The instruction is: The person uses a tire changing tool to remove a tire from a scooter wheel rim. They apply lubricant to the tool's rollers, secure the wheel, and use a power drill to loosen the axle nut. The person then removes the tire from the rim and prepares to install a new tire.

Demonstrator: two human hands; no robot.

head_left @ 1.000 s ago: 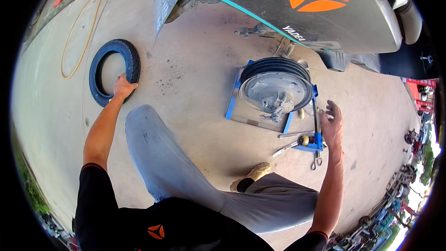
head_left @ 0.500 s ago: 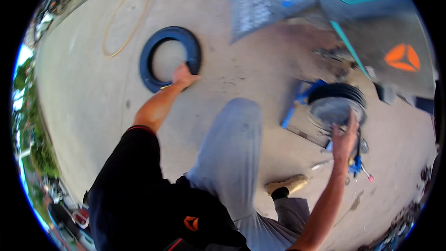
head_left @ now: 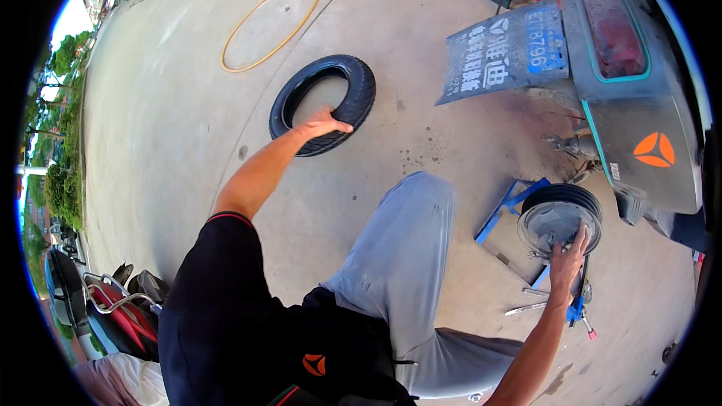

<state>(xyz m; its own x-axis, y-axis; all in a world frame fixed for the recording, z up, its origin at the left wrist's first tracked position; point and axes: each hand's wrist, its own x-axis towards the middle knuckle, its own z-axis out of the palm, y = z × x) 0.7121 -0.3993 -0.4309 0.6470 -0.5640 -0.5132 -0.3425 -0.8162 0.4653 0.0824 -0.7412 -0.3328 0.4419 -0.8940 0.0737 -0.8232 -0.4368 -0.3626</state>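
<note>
A black tyre (head_left: 361, 92) with patterned tread lies on the concrete, left of centre. My left hand (head_left: 323, 123) grips its near side, with the fingers hooked inside the opening and the thumb over the tread. On the right, a wheel with a grey metal hub (head_left: 543, 224) and a dark tyre (head_left: 560, 194) around it sits by a blue metal frame (head_left: 492, 227). My right hand (head_left: 568, 262) rests on the hub's near right edge, its fingers stretched and the thumb apart. My bent knee (head_left: 421, 210) is between the two.
The rear of a grey vehicle (head_left: 635, 128) with a hanging blue-grey plate (head_left: 500, 49) stands at the right. Tools (head_left: 526, 307) lie near the frame. A yellow hose (head_left: 289, 37) loops across the far floor. Parked red-and-black vehicles (head_left: 124, 312) are at the lower left.
The view has shifted, so both wheel and tyre appear further right. The tyre's near side looks tipped up, showing more tread under my left hand. My right hand stays at the hub.
</note>
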